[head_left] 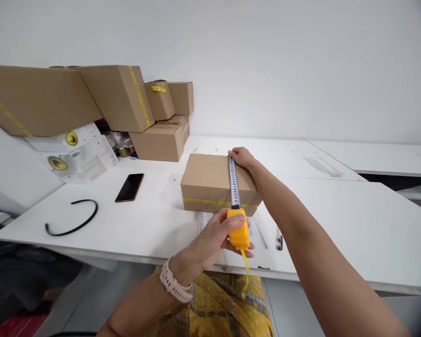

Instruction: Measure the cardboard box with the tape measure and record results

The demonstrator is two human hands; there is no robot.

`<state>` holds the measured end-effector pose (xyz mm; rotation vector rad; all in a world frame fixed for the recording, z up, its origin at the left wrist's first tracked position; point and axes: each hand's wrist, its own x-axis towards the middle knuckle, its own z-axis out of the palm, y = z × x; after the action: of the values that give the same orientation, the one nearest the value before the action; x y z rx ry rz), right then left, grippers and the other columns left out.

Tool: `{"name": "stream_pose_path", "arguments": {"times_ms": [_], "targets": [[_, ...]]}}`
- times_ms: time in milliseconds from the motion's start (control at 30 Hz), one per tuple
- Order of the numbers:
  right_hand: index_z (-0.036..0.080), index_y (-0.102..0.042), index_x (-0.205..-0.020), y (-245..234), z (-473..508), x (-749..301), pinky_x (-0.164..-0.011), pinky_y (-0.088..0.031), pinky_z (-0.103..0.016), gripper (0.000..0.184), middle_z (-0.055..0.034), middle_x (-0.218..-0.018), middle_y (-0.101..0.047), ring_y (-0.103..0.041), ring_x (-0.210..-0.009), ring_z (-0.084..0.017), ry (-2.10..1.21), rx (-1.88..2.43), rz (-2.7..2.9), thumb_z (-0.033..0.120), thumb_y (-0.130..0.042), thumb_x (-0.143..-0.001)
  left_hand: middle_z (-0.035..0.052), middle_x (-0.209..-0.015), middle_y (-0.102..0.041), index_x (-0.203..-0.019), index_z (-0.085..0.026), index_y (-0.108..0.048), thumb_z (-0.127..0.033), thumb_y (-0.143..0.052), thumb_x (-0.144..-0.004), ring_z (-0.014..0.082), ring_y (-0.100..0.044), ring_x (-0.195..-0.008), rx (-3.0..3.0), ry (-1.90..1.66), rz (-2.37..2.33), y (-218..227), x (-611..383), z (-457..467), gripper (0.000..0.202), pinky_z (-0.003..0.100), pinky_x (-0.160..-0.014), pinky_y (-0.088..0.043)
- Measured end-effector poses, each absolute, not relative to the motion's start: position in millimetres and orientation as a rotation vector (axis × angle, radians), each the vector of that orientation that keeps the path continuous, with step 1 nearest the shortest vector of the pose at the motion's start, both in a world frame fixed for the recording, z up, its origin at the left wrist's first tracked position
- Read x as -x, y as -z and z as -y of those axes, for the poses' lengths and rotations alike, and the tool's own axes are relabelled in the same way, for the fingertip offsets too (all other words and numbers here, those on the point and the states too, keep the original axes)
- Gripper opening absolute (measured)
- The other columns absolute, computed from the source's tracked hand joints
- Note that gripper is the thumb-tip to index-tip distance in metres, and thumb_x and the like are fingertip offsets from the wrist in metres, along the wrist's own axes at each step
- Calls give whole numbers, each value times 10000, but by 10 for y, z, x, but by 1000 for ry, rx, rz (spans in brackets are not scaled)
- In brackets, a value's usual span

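White desk (337, 220) is carrying one box (206, 180) near its front edge. Nearest, the left hand (214, 236) is gripping one yellow tape measure (239, 231) at the box's near side, and the right hand (241, 157) is pinning its tape end on the far edge. Measuring across the top seems under way, and reading it calls for a taut tape. One phone (129, 187) is lying farther left.

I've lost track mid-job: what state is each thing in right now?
Tape measure: blade pulled out across the box top.
Box: closed, sealed with yellow tape.
Left hand: gripping the tape measure case.
Right hand: pinning the blade end at the box's far edge.
Phone: screen dark, lying flat.
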<state>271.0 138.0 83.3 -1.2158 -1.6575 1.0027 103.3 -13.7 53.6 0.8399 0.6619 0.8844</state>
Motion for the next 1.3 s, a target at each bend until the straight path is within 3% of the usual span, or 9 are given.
{"name": "stream_pose_path", "arguments": {"times_ms": [167,300,500,600,767,867,1033,1167,1300], "targets": [[301,-616,-1053,-756,-1340,-2764,-684,-444,-288,414,-3,-847,-636,-520,-727,-165,-1108,1193,1602,680,-527,-912,76,-1071,-607,-1023,-208,-576,-587,-807,-713,190,-709,-709,-799,-907,-666,-490,-1148,255,541,352,-617,-619],[257,-638,-980,-896,-1811,-2717,-747,-468,-281,390,-17,-835,-645,-558,-785,-166,-1043,1214,1527,636,-595,-898,104,-1139,-623,-1038,-204,-610,-594,-764,-729,200,-711,-719,-859,-935,-734,-535,-1006,261,521,353,-602,-616],[206,-685,-959,-791,-1883,-3204,-734,-465,-283,592,-12,-706,-566,-566,-734,-162,-664,1197,1311,749,-453,-909,37,-1126,-649,-1227,-320,-530,-411,-837,-704,225,-717,-870,-1135,-1402,-1106,-422,-248,317,613,355,-718,-626],[224,-705,-1115,-485,-1378,-3413,-732,-455,-300,645,-10,-705,-579,-559,-734,-177,-621,1274,1512,751,-380,-933,12,-1071,-645,-1201,-295,-515,-436,-819,-713,215,-718,-843,-1134,-1457,-1205,-269,39,183,592,368,-741,-625],[276,-701,-1209,-351,-914,-3355,-827,-462,-324,498,-49,-1070,-668,-569,-912,-201,-651,1253,1689,634,-614,-875,22,-1039,-650,-1122,-245,-533,-488,-801,-674,227,-724,-747,-1096,-1320,-1089,-265,139,-125,575,390,-675,-626],[253,-731,-1107,-578,-1061,-3322,-802,-463,-339,449,-64,-1065,-659,-571,-902,-209,-548,1294,1639,604,-688,-830,47,-1045,-670,-1092,-227,-554,-473,-772,-683,246,-722,-758,-1146,-1368,-1033,-500,110,-282,525,388,-640,-621],[222,-658,-725,-915,-1494,-3284,-928,-445,-400,345,-96,-1019,-621,-552,-1042,-261,-191,1328,1637,524,-632,-890,60,-1110,-658,-1068,-213,-580,-461,-742,-690,227,-714,-746,-1213,-1384,-1032,-875,-25,-395,480,375,-624,-610],[230,-608,-797,-950,-1634,-3110,-923,-435,-400,229,-92,-991,-659,-579,-981,-251,-146,1259,1752,323,-487,-968,46,-1114,-658,-1129,-279,-546,-436,-808,-659,221,-703,-750,-1236,-1371,-997,-745,-335,-75,560,363,-625,-616],[250,-617,-990,-932,-1618,-3004,-913,-413,-402,203,-67,-983,-695,-599,-942,-251,-103,1250,1763,250,-414,-976,47,-1065,-634,-1158,-317,-530,-495,-812,-726,227,-705,-802,-1099,-1100,-804,-280,-783,380,546,354,-650,-619]]}}
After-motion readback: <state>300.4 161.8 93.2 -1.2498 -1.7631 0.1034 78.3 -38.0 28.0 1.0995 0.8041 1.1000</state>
